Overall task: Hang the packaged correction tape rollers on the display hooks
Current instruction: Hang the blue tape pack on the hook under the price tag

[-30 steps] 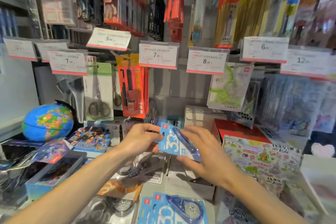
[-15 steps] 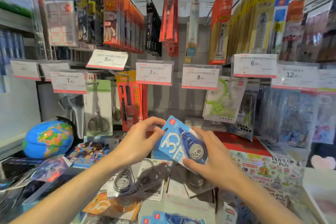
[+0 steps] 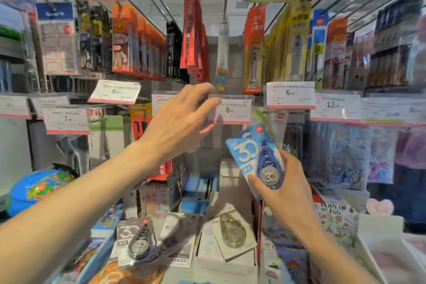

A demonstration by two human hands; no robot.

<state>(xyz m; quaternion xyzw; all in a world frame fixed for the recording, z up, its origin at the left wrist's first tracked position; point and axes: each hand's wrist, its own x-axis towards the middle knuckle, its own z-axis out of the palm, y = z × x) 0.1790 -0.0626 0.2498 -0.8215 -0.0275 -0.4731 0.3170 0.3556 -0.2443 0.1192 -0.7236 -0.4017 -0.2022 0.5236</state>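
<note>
My right hand grips a blue carded correction tape roller by its lower end, tilted, just below and right of the price tag marked 8.00. My left hand is raised with fingers spread, holding nothing, its fingertips at the left edge of that tag. The hook behind the tag is hidden. Below, a grey-black packaged roller and a pale packaged roller lie on boxes.
Rows of hooks carry packaged stationery overhead and at both sides, with price tags such as 5.00 and 6.00. A globe sits low left. Scissors packs hang at left. Boxes and sticker packs crowd the lower shelf.
My left hand let go of the blue package and rose to the 8.00 price tag. My right hand lifted the package up and to the right. The view tilted upward.
</note>
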